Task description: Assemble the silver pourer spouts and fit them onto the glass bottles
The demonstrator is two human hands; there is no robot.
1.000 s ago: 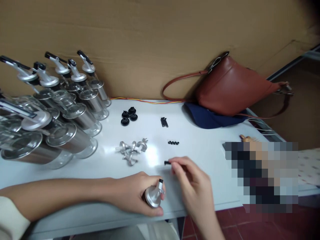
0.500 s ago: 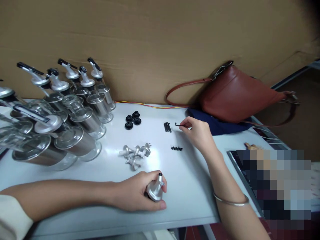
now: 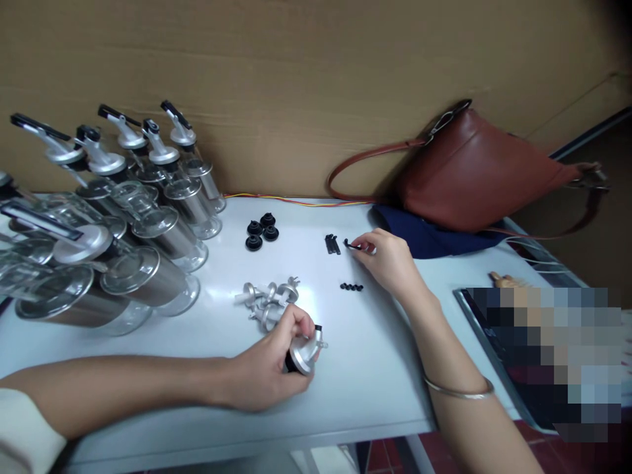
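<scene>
My left hand [image 3: 276, 368] is closed around a silver pourer spout [image 3: 305, 352] with a black tip, low over the front of the table. In my right hand [image 3: 388, 260], finger and thumb pinch a small black lever [image 3: 353, 245]. Just left of it lie a few more black levers [image 3: 332, 244]. A short row of small black caps [image 3: 351, 287] sits nearer to me. Behind my left hand is a cluster of silver spout pieces [image 3: 269, 299], partly covered by that hand. Several black round stoppers [image 3: 262, 230] rest farther back.
Glass and steel bottles [image 3: 148, 273], several topped with pourers, crowd the left side. A brown leather bag [image 3: 474, 174] leans on dark blue cloth [image 3: 424, 237] at the back right. Thin coloured wires [image 3: 296, 202] run along the cardboard wall [image 3: 296, 99]. A blurred-out device lies at right.
My left hand has raised and tilted the spout slightly, its fingers curling closer around it. My right hand still pinches the lever, which has turned a little. The view has shifted slightly.
</scene>
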